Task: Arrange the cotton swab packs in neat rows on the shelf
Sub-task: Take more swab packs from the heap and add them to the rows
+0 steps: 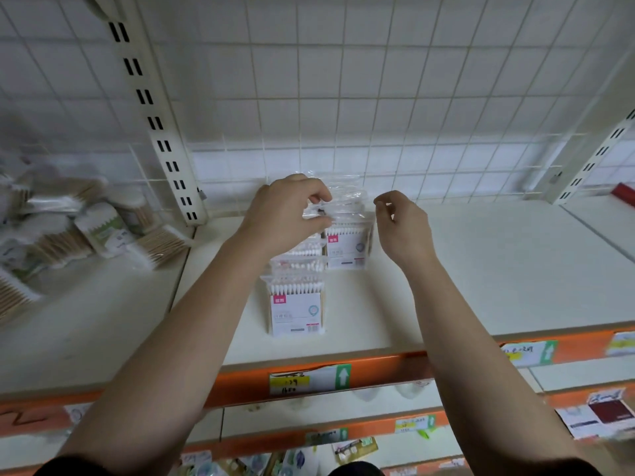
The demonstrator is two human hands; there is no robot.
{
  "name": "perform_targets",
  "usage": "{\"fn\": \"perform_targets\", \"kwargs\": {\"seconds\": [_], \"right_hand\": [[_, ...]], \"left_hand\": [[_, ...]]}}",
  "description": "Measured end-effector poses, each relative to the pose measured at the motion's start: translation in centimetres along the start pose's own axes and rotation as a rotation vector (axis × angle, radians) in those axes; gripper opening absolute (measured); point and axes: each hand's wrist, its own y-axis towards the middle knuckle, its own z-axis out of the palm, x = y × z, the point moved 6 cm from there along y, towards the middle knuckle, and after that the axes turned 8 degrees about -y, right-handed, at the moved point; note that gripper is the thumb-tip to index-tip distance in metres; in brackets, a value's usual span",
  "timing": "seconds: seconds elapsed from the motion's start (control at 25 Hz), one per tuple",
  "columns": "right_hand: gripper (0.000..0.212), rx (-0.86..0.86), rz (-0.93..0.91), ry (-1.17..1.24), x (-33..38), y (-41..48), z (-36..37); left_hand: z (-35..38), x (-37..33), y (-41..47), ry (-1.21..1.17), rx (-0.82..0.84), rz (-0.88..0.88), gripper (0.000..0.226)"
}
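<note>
Upright cotton swab packs [347, 249] are gripped by the left hand [285, 214]; at their 3 o'clock the right hand [403, 225] is curled, its hold unclear.

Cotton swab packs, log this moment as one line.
cotton swab packs: two short rows standing on shelf | left hand: grips rear pack tops | right hand: curled beside them, contact unclear
</note>
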Motion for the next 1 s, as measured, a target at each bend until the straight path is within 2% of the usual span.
{"fn": "perform_targets", "kwargs": {"seconds": [0.12, 0.2, 0.36, 0.44, 0.72, 1.0], "right_hand": [[0.022, 0.087, 0.085, 0.086, -0.4, -0.7, 1.1], [0.026, 0.087, 0.106, 0.09, -0.4, -1.0, 1.3], [0.029, -0.139, -0.109, -0.097, 2.5, -1.1, 0.1], [0.027, -0.148, -0.241, -0.1, 5.5, -1.1, 0.3], [0.025, 0.082, -0.4, 0.032, 16.8, -3.3, 5.6], [0.028, 0.288, -0.407, -0.053, 22.2, -6.2, 14.2]], "left_hand": [[-0.3, 0.2, -0.2, 0.005, -0.003, 0.012, 0.025], [-0.5, 0.3, -0.5, 0.004, -0.012, 0.028, 0.025], [-1.9, 1.3, -1.4, -0.032, -0.081, 0.047, 0.022], [-3.1, 2.5, -2.2, -0.042, -0.138, 0.036, 0.019], [-9.4, 8.2, -6.7, 0.055, -0.286, -0.05, 0.019], [-15.8, 15.3, -12.3, 0.116, -0.335, -0.147, 0.015]]}}
